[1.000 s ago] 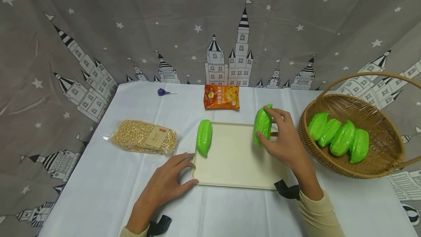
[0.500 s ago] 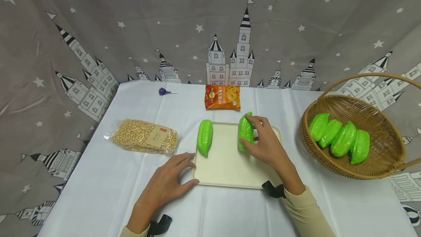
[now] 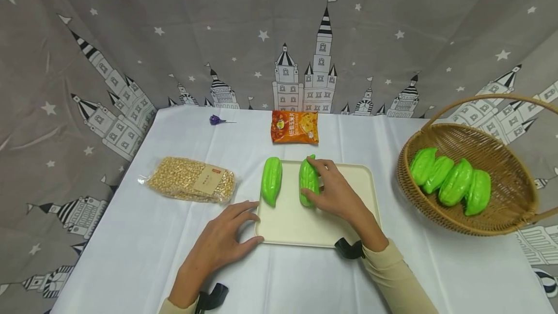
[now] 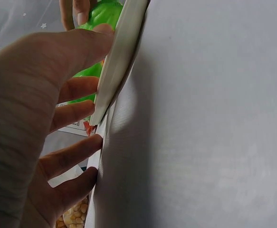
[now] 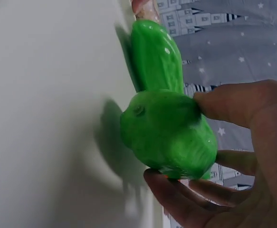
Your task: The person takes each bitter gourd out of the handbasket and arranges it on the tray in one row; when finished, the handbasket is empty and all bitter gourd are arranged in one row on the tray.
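Observation:
My right hand [image 3: 337, 190] pinches a green, ridged toy bitter melon [image 3: 307, 183] between thumb and fingers over the middle of the cream tray [image 3: 279, 229]. In the right wrist view the held bitter melon [image 5: 169, 135] casts a shadow on the tray; whether it touches cannot be told. A second green bitter melon [image 3: 271, 181] lies along the tray's left side, its tip toward me. At the tray's front left corner, my left hand [image 3: 224, 239] rests with spread, relaxed fingers. In the left wrist view its thumb [image 4: 76, 50] and some fingers touch the tray rim [image 4: 121, 57].
On the right stands a wicker basket [image 3: 510, 178] with a tall handle, holding several green bitter melons [image 3: 455, 183]. Left of the tray lies a clear bag of yellow kernels [image 3: 178, 178]. Behind are an orange snack packet [image 3: 294, 127] and a purple lollipop [image 3: 215, 120].
My right hand has carried the bitter melon leftward, from the tray's right side to its middle, nearer the one lying there. The left hand has stayed at the tray's corner.

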Available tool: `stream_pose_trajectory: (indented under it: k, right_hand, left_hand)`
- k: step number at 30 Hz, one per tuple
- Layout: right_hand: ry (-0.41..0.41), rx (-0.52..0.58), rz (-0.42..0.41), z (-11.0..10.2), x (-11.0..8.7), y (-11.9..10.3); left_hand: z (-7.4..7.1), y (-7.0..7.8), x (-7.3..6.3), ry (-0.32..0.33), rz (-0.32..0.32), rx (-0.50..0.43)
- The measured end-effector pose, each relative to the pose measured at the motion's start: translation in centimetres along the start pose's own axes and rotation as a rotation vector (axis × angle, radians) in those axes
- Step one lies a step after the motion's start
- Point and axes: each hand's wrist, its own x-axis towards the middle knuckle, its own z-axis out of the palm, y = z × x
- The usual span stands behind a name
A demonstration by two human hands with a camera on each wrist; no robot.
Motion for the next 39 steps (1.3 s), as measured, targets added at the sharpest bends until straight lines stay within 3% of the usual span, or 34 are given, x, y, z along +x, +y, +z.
stream_pose_trajectory:
  k: [5, 14, 20, 39]
  right_hand:
    - [-0.055, -0.026, 0.001, 0.6, 0.6, -0.4]
    - [-0.073, -0.047, -0.027, 1.4, 1.9, -0.8]
    - [-0.084, 0.009, -0.010, 1.8, 2.4, -0.7]
    - [-0.042, 0.079, 0.033, 2.9, 2.7, -1.0]
  left_hand:
    - [-0.1, 0.0, 0.0, -0.003, -0.004, -0.006]
    - [-0.1, 0.1, 0.0, -0.013, -0.009, -0.007]
    - [-0.2, 0.1, 0.0, -0.011, -0.002, -0.006]
    - [-0.3, 0.1, 0.1, -0.008, 0.011, -0.018]
